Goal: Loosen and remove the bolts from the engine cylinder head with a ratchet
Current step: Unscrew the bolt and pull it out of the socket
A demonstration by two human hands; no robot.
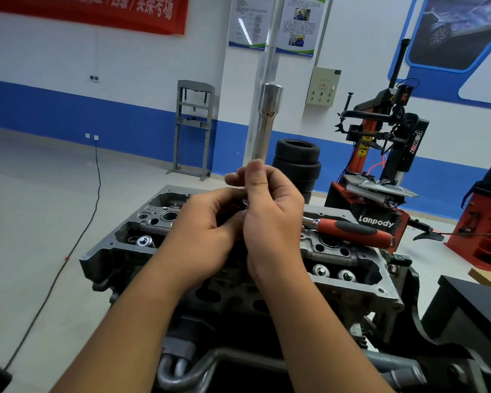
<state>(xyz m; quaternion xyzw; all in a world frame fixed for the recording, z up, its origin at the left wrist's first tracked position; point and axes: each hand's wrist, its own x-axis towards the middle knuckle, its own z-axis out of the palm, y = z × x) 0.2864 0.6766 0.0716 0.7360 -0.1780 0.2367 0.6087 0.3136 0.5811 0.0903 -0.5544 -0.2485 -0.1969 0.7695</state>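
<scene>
- Spanning the lower middle of the head view, the engine cylinder head [352, 282] sits on a dark stand; a cast metal block, judged heavy and rigid, it should stay put under wrench load and needs no steadying hand.
- Lying across the top of the casting on the right side, the ratchet [352, 229] shows a red-and-black handle, with its chrome neck running behind the right hand; the rubbery handle looks like the natural place to grasp for leverage.
- Rising upright from the hands, a long chrome socket extension [262, 129] stands above the casting; it is stiff polished steel, judged slippery where oily, so a grasp low on the shaft suits it.
- The right hand [270, 219] has its fingers and thumb curled round the lower end of the extension.
- The left hand [204, 236] has fingers curled toward the same spot, apparently pinching a small part there; what it holds is hidden.
- The bolts cannot be made out; any bolt at the fingertips is covered by the hands.
</scene>
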